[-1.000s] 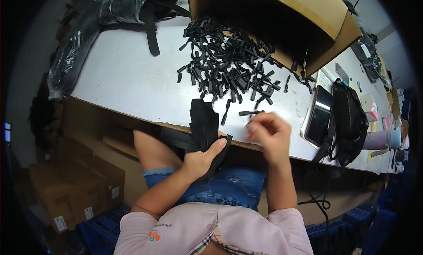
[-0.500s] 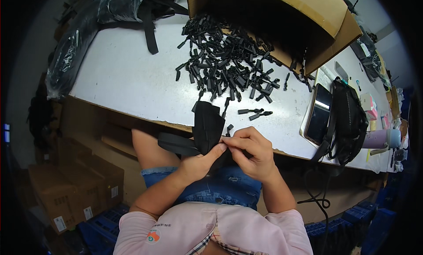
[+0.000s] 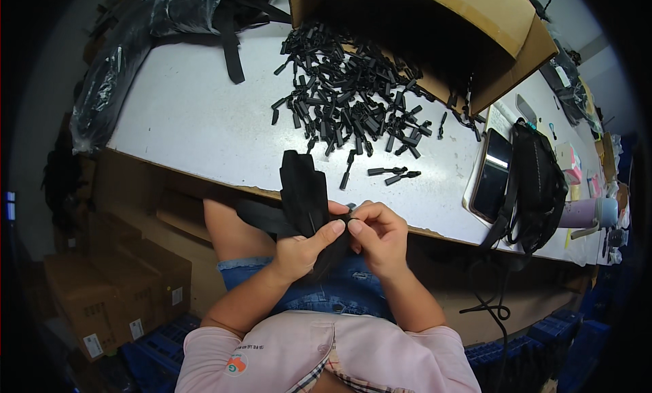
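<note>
Over my lap, my left hand (image 3: 299,254) grips a black fabric bag (image 3: 304,192), its folded body standing up toward the table edge. A wide black strap (image 3: 261,218) hangs off the bag's left side. My right hand (image 3: 384,238) is closed in a pinch close to the left thumb, on a small black zipper pull (image 3: 351,207) at the bag's edge. Most of that pull is hidden by the fingers. On the white table ahead lies a large heap of black zipper pulls (image 3: 353,94), with several strays nearer the edge.
An open cardboard box (image 3: 468,16) lies behind the heap. To the right are a phone (image 3: 492,175), a black waist bag (image 3: 536,182) and a lilac bottle (image 3: 577,214). Plastic-wrapped black goods (image 3: 112,87) lie at left. Cartons (image 3: 115,284) stand on the floor.
The bag has tilted and shifted slightly left. My right hand has turned inward and lowered, its fingertips now closer around the pull, which shows less than before.
</note>
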### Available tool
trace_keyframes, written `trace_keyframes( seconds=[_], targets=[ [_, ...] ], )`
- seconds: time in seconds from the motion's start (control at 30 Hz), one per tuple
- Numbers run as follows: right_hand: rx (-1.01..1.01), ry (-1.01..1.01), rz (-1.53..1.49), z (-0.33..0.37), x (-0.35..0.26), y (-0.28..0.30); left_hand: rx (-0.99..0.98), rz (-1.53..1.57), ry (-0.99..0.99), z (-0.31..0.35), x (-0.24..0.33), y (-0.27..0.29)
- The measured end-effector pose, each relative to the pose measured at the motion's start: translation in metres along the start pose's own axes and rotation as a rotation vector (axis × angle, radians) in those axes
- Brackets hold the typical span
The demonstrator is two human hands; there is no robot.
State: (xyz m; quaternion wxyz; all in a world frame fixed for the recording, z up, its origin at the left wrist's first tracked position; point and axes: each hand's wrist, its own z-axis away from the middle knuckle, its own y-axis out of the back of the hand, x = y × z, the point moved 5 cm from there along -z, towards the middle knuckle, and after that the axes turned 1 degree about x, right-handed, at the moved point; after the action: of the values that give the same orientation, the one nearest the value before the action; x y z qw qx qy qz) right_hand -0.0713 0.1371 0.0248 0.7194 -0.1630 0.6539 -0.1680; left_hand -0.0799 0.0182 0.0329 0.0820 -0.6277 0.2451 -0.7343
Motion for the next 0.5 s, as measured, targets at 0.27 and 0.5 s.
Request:
trace_keyframes(
  seconds=[0.27,0.5],
  targets=[
    [-0.089,-0.272,-0.184,-0.002,0.004,0.005,-0.040,-0.160,0.064,0.002,-0.006,0.005],
    [0.052,0.476,0.497,0.007,-0.012,-0.004,0.047,-0.171,0.047,0.002,-0.008,0.002]
  ],
)
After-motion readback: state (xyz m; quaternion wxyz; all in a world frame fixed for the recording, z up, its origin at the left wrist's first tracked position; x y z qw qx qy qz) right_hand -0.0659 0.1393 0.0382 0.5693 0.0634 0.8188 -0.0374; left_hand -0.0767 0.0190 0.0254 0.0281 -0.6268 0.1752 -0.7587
